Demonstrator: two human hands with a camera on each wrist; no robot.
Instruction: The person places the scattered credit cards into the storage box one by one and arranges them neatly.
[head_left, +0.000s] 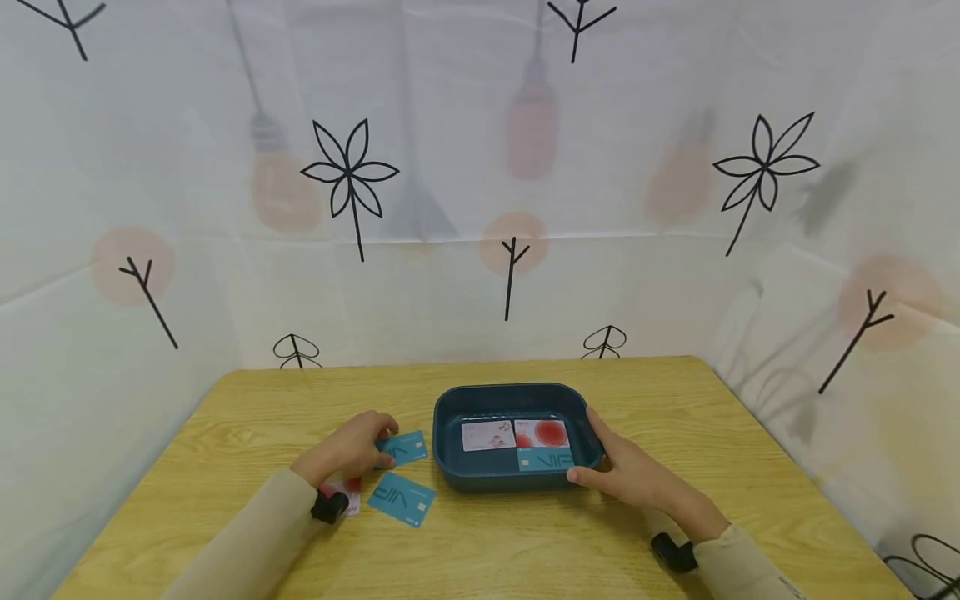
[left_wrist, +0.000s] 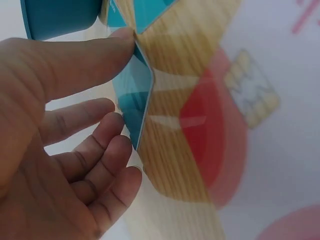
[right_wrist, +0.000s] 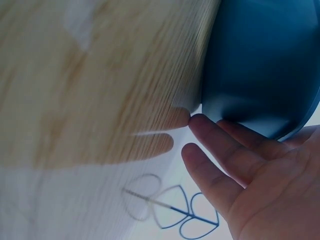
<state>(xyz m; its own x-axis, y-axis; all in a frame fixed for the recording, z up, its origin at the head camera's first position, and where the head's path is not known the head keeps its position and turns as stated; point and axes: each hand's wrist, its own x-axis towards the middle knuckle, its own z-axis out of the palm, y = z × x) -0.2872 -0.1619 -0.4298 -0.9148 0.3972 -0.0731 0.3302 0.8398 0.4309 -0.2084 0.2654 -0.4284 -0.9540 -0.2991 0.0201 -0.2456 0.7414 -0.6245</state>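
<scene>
My left hand [head_left: 352, 448] holds a blue VIP card [head_left: 408, 447] by its edges, thumb on one side and fingertips on the other; in the left wrist view the card [left_wrist: 135, 107] lies close to the tabletop. Just in front of it is a second blue VIP card [head_left: 402, 500]. A white card with red circles [head_left: 349, 495] is partly hidden under the left wrist. My right hand [head_left: 637, 473] grips the right end of a dark blue tray [head_left: 476, 482], thumb at the front wall and fingers along the side.
Inside the tray lie a pale pink-patterned card [head_left: 486, 436], a white card with red circles [head_left: 551, 432] and a blue VIP card [head_left: 545, 459]. Everything rests on a wooden table [head_left: 570, 550]. A white patterned curtain [head_left: 442, 300] hangs behind and at both sides.
</scene>
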